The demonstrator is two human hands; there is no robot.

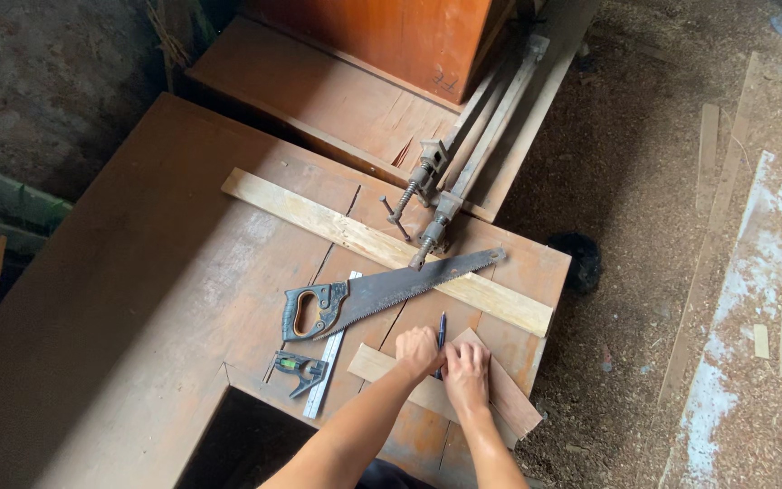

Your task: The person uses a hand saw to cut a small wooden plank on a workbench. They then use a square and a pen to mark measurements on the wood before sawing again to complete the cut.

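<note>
Left hand [419, 351] closed around a dark pen [441, 337], tip down on a small wooden piece [509, 398] near the front edge of the brown workbench [138, 299]. Right hand [467, 376] flat, fingers together, pressing that piece against a short pale strip [375, 364] lying beneath it; hands side by side, nearly touching. Small piece and strip at the bench's front right, just short of the corner. Handsaw [382, 292] just beyond the hands, black handle to the left, blade slanting up to the right and resting across a long pale board [355, 235] laid diagonally over the benchtop. Combination square [317, 369] with metal rule left of the hands, beside a square cut-out in the bench. Two rusty bar clamps [445, 181] behind the long board, screw ends toward it, bars running back toward an orange-brown cabinet [382, 36]. Sawdust-covered floor [635, 181] to the right, with loose wood offcuts [708, 145].
</note>
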